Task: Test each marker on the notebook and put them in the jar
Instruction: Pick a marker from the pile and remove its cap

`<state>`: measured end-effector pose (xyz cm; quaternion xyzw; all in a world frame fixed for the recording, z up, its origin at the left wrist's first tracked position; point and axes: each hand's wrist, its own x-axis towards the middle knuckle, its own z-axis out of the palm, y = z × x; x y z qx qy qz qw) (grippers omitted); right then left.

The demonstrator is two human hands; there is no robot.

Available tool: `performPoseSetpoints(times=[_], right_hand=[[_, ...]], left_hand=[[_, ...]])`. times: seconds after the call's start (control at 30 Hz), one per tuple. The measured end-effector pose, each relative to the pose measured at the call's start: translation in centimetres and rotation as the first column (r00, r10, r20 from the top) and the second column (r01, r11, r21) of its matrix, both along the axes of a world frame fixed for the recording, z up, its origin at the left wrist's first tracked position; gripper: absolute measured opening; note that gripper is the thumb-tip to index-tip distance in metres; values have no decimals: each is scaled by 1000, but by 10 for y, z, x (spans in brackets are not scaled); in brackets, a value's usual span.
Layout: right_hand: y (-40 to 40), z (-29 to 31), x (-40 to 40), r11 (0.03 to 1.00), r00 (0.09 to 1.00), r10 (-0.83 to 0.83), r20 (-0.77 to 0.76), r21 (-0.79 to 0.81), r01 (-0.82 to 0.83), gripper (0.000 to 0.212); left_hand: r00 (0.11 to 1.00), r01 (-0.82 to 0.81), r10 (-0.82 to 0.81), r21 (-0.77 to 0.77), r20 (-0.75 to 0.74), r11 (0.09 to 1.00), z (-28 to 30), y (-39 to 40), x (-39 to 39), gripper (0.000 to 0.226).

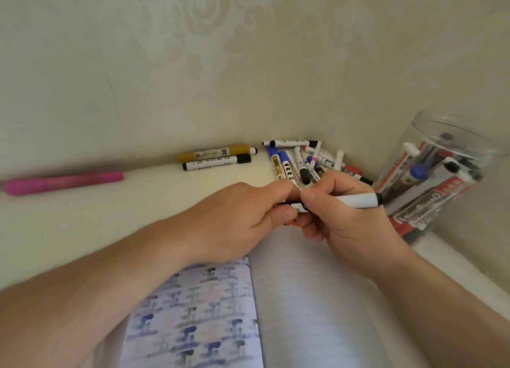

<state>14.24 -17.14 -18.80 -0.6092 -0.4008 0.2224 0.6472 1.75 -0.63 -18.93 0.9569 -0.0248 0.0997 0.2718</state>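
Both hands meet above the top edge of the open notebook point(309, 298): the right hand point(347, 216) has its fingers and thumb curled round the white barrel of a marker point(358, 200), whose dark end sticks out to the right, while the left hand point(242, 221) pinches the marker's other end, most likely the cap, though the fingers hide that part. Whether the cap is coming off or going back on cannot be told. The lined page under the hands shows no clear test stroke; the picture is too soft to be sure. At the right, a clear jar point(438, 180) already holds a good many markers, so much of the work looks done. Left to do is a loose pile of markers point(303, 163) just beyond the hands, a yellow marker point(218, 154) and a white marker point(216, 163) side by side by the wall, and a pink marker point(63, 182) far off to the left on the table point(138, 202).
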Motion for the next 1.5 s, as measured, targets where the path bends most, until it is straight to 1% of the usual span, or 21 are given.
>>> performPoseSetpoints(times=[0.07,0.13,0.2,0.23,0.27,0.33,0.4,0.43,0.47,0.5,0.53,0.57,0.63,0.7,0.77,0.87,0.97,1.03,1.17,1.37,1.5], right_hand=[[-4,2,1,1000,998,18,67,10,-19,20],[-7,3,3,997,994,67,85,25,-69,17],[-9,7,7,994,996,86,21,61,-87,12],[-12,8,13,992,996,83,-30,97,-80,18],[-14,9,19,990,994,76,-75,127,-66,30],[-20,10,29,987,993,43,-108,157,-25,46],[-24,9,30,991,995,26,-92,130,-14,54],[-25,8,29,995,997,12,-83,100,-4,55],[-24,6,27,998,998,-12,-61,62,16,50],[-23,4,24,999,999,-39,-27,16,39,40],[-22,2,23,997,998,-64,19,-31,65,27],[-21,0,21,992,994,-88,68,-82,94,20],[-18,-4,20,974,982,-112,152,-179,139,21],[-18,-6,20,952,973,-123,195,-252,171,26],[-18,-7,20,933,965,-141,223,-297,205,23],[-14,-7,19,921,964,-176,201,-313,233,20],[-7,-9,19,913,959,-210,190,-313,261,19],[-3,-10,18,904,958,-221,185,-330,272,20],[2,-12,19,879,952,-229,205,-376,293,19],[4,-12,21,855,949,-219,225,-425,298,17],[5,-12,19,843,935,-214,284,-430,324,16]], left_hand=[[1000,-12,11,-51,-24,999,1,2,-1,26],[1000,0,-2,-62,-28,998,-1,4,-2,33],[1000,-12,11,-79,-19,997,-2,9,-4,49],[999,-43,42,-83,-15,996,-3,12,-4,57],[996,-89,88,-77,-16,993,-3,14,-5,62],[985,-165,164,-10,-52,986,-4,15,-5,66],[967,-190,201,83,-159,978,-7,13,-5,78],[954,-183,207,124,-218,975,-9,11,-4,85],[940,-175,212,157,-267,972,-11,10,-3,91],[929,-164,214,183,-301,969,-12,10,-2,93],[920,-156,216,200,-326,967,-11,11,-1,93],[913,-148,215,210,-347,966,-10,13,0,92],[893,-135,210,209,-399,969,-5,18,1,91],[875,-121,197,194,-441,973,0,24,1,90],[865,-107,183,185,-467,977,2,28,-2,91],[863,-104,175,172,-475,980,3,29,-3,93],[884,-104,153,133,-442,986,3,28,-3,95],[897,-103,134,96,-421,990,3,26,-4,90],[897,-79,129,133,-423,988,2,25,-4,79],[897,-75,126,135,-423,988,1,26,-4,79],[899,-73,122,131,-420,989,0,27,-2,79]])
